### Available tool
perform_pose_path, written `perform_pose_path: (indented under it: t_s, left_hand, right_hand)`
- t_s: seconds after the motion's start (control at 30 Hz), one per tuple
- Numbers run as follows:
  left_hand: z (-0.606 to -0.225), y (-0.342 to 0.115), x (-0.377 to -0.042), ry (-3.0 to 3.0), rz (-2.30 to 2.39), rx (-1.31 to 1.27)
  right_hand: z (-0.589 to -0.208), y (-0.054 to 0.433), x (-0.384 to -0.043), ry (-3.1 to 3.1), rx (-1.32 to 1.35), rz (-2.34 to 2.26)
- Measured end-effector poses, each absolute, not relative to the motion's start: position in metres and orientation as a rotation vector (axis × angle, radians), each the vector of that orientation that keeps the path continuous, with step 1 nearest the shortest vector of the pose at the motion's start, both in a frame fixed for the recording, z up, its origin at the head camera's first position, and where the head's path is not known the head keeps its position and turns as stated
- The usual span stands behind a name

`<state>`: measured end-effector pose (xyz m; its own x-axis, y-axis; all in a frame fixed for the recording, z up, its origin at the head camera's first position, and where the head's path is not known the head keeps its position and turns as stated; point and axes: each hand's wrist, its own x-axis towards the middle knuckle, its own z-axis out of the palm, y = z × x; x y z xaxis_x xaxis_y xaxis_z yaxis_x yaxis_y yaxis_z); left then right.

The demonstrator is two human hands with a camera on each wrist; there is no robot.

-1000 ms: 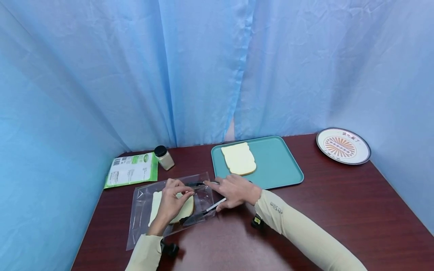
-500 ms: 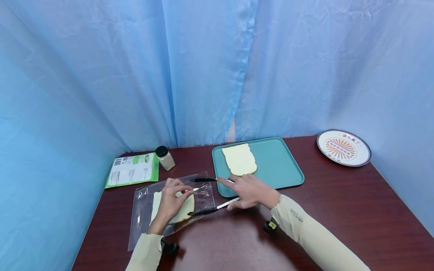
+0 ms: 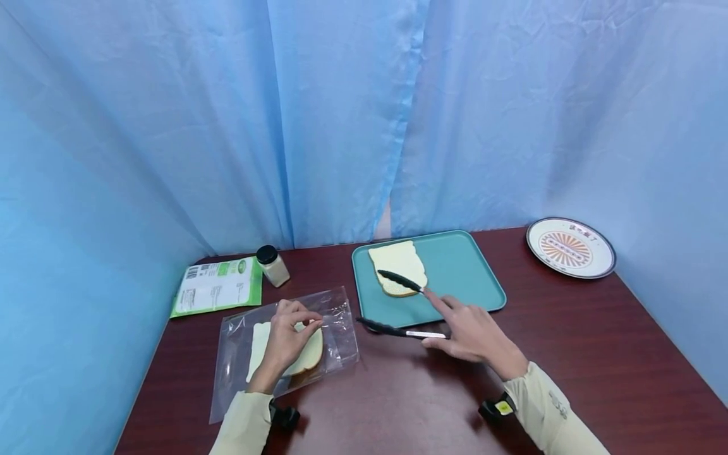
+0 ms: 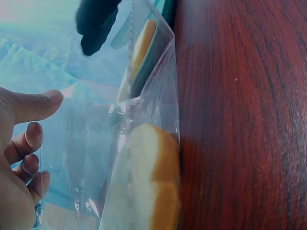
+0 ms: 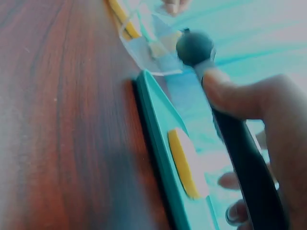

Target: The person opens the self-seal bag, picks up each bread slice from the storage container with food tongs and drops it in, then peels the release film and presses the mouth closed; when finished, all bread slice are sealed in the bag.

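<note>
My left hand [image 3: 287,338] pinches the upper film of a clear plastic bag [image 3: 230,360] between thumb and fingertips, lifting its mouth, which faces right. A slice of bread [image 3: 309,355] lies inside the bag, partly behind the hand; its crust shows in the left wrist view. My right hand [image 3: 478,335] holds tongs [image 3: 388,329] with black tips and metal arms, spread wide. One tip is over the bread slice [image 3: 395,258] on the teal tray [image 3: 461,272]; the other is at the tray's front edge. Nothing is between the tips. In the right wrist view the tongs' dark arm [image 5: 244,163] crosses the palm.
Behind the bag stand a jar [image 3: 274,266] with a black lid and a green and white packet [image 3: 218,287]. A patterned plate [image 3: 571,248] sits at the back right. Blue curtains [image 3: 341,126] close off the table's back and sides.
My right hand has drawn the tongs rightward out of the bag's mouth and over to the tray, with the tips still spread. My left hand has stayed in place, pinching the bag.
</note>
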<state>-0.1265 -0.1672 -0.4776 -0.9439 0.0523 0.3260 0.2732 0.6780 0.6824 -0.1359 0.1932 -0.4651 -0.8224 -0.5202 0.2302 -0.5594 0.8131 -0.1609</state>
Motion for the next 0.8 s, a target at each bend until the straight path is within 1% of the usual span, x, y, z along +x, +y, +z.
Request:
perform_pose_path:
  t_s: [0.17,0.3,0.53,0.8]
  left_hand:
    - [-0.477,-0.166,-0.126,-2.625,-1.125,-0.257]
    - [-0.477,-0.165,-0.125,-2.626,-1.113,-0.253]
    - [-0.476,-0.162,-0.124,-2.637,-1.116,-0.23]
    - [-0.476,-0.162,-0.124,-2.651,-1.121,-0.229]
  right_hand:
    - [-0.471,0.206,-0.124,-2.915,0.508,0.395]
    - [-0.475,0.209,-0.117,-2.947,0.312,0.407]
    - [-0.477,0.197,-0.111,-2.993,0.08,0.451]
    - [-0.476,0.169,-0.106,-3.029,-0.09,0.511]
